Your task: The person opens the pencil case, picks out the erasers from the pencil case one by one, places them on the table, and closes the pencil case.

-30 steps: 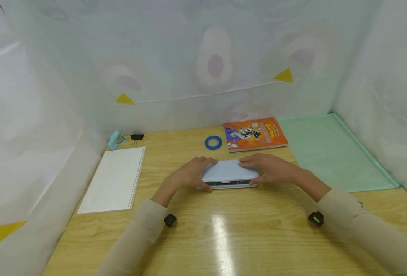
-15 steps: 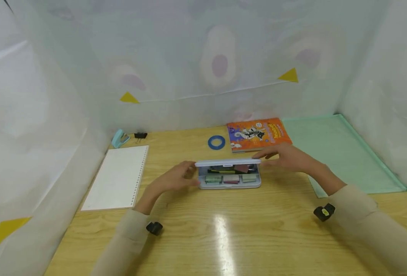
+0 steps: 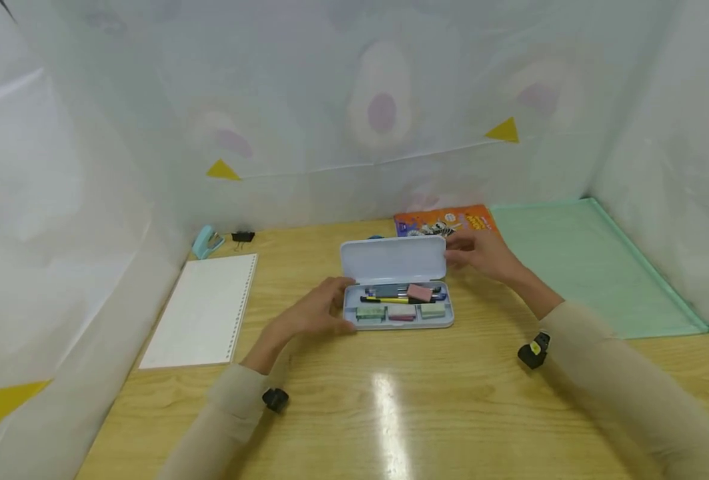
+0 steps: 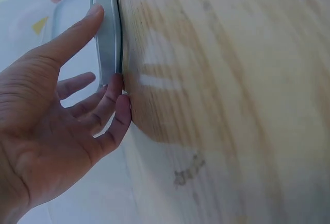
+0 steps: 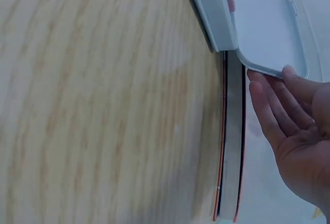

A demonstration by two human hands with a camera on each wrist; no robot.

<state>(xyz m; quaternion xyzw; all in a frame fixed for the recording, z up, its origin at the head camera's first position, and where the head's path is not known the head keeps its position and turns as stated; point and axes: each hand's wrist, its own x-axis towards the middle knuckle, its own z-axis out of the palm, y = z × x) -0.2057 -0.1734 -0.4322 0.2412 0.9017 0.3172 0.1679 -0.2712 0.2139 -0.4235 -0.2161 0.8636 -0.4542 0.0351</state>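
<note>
A pale blue pencil case (image 3: pixel 398 325) sits with its lid (image 3: pixel 393 260) raised. Inside lie several pens, a yellow-and-black pencil-like stick (image 3: pixel 390 300), a pink eraser (image 3: pixel 419 293) and small blocks in the front compartments. At the case's left end is my left hand (image 3: pixel 321 307), thumb at the front and fingers along the end; the left wrist view shows the thumb (image 4: pixel 85 31) on the case's wall. My right hand (image 3: pixel 480 253) pinches the lid's right edge; in the right wrist view the thumb (image 5: pixel 296 80) lies over the rim with fingers behind it.
Behind the lid are an orange book (image 3: pixel 474 217) and a mostly hidden blue tape roll (image 3: pixel 375 237). A white notebook (image 3: pixel 201 313), light blue stapler (image 3: pixel 206 243) and black binder clip (image 3: pixel 243 237) lie left. A green translucent folder (image 3: pixel 600 273) lies right.
The lid was nearly down over the case, then partly raised, and now leans back past upright. My right hand moved back with it; my left hand shifted to the case's left end.
</note>
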